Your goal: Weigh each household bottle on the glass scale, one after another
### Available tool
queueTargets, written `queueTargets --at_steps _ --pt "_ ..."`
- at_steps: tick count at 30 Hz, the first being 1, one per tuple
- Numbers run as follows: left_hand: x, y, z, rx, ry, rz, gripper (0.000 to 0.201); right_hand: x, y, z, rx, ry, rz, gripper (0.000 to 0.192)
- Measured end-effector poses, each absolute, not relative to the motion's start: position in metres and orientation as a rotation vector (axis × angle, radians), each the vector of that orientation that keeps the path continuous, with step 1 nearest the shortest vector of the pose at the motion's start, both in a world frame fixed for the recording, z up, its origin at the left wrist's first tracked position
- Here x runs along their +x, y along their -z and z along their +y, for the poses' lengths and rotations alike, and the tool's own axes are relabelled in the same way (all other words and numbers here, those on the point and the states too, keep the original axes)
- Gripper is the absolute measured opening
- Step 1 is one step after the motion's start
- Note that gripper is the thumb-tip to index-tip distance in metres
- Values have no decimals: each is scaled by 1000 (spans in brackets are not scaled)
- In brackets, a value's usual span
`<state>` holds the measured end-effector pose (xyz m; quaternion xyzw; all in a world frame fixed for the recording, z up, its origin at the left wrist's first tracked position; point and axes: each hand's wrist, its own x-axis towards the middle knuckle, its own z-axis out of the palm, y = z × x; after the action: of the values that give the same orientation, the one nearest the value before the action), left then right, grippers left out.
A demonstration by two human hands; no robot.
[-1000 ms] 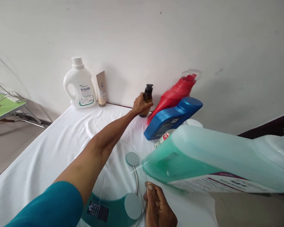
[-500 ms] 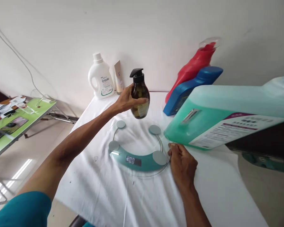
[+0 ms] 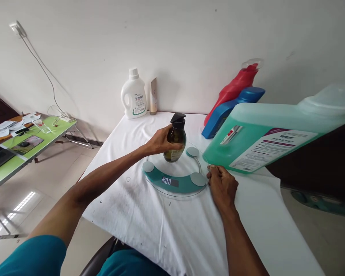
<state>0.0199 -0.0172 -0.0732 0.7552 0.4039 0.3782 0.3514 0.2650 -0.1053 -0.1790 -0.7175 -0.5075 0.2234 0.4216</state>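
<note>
My left hand [image 3: 160, 141] is wrapped round a dark pump bottle [image 3: 175, 153] with a black pump head. The bottle is upright over the back part of a round glass bathroom scale [image 3: 172, 188]. Whether its base touches the glass, I cannot tell. A lit display on the scale's teal front band reads zeros. At the scale's right edge, my right hand [image 3: 223, 186] has its fingers curled in, thumb and fingertips pinching the rim. The scale lies flat on a white cloth [image 3: 161, 226].
Right of the scale stands a big jug of green liquid [image 3: 258, 142]; behind it lean a blue bottle [image 3: 230, 111] and a red bottle [image 3: 232, 90]. A white jug [image 3: 134, 96] and a tube [image 3: 153, 97] stand by the wall. A green table [image 3: 54, 124] is at left.
The pump bottle in my left hand has come down closer to the scale. My right hand stays at the scale's rim. The view has shifted a little.
</note>
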Motion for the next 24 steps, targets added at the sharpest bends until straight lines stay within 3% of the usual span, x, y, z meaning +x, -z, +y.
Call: queueTargets --at_steps 11,15,18,24 --pt "23 80 -16 1999 -956 1030 44 266 183 -104 -1785 -522 -1276 39" --pt "19 86 -18 1934 -1002 937 54 265 182 -103 -1782 -523 -1262 38" --pt "6 99 -20 1827 -1126 849 67 264 181 -103 -1798 -527 -1253 39" --pt "-32 154 -18 1402 -1608 1269 51 262 179 -103 -1810 -553 -1252 42"
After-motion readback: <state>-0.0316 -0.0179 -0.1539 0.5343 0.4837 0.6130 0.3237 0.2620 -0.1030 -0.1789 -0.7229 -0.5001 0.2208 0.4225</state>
